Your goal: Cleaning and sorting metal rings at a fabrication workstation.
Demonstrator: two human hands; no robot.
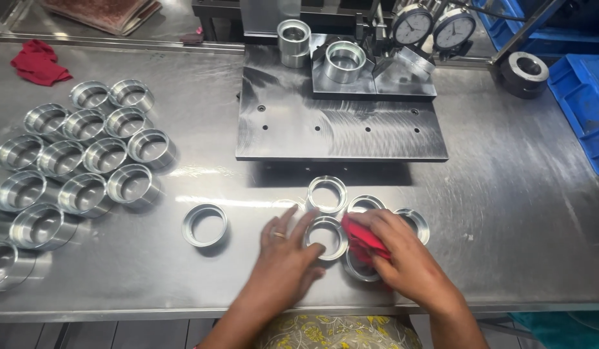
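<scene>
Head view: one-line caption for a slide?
Left hand steadies a metal ring while right hand presses a red cloth beside it.

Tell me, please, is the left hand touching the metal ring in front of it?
Touching: the head view shows the left hand's fingertips lying on the metal ring's rim.

We see silver metal rings (pixel 86 155) on a grey steel table (pixel 506 226), a red cloth (pixel 362 240), another red rag (pixel 38 63), blue bins (pixel 587 103), and yellow-flowered clothing (pixel 338 331).
</scene>
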